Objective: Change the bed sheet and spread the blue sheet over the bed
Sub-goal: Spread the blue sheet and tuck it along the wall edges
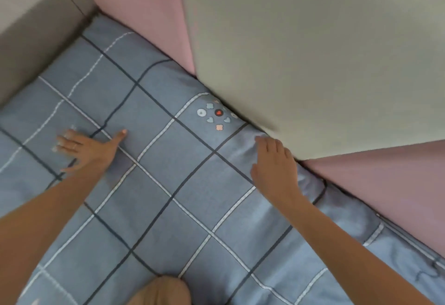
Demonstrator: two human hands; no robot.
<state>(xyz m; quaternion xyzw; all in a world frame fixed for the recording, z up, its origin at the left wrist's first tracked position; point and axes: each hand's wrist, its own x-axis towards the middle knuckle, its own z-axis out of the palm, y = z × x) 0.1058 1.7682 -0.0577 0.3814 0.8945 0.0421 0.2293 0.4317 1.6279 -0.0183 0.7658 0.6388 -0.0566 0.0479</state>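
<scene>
A blue sheet (183, 184) with a grid of dark and white lines and a small cluster of printed hearts and flowers covers the bed. My left hand (89, 148) lies flat on it at the left, fingers spread and thumb stretched out. My right hand (277, 167) rests on the sheet at its right edge, fingers straight, pressing the cloth where it meets a grey-green panel. The sheet is rumpled along that edge.
A large grey-green panel (313, 51) stands against the pink wall (149, 5) right beside the bed. More pink wall (385, 184) runs along the bed's right side. A grey headboard or frame (36, 27) closes the top left corner. My knee (163, 290) shows at the bottom.
</scene>
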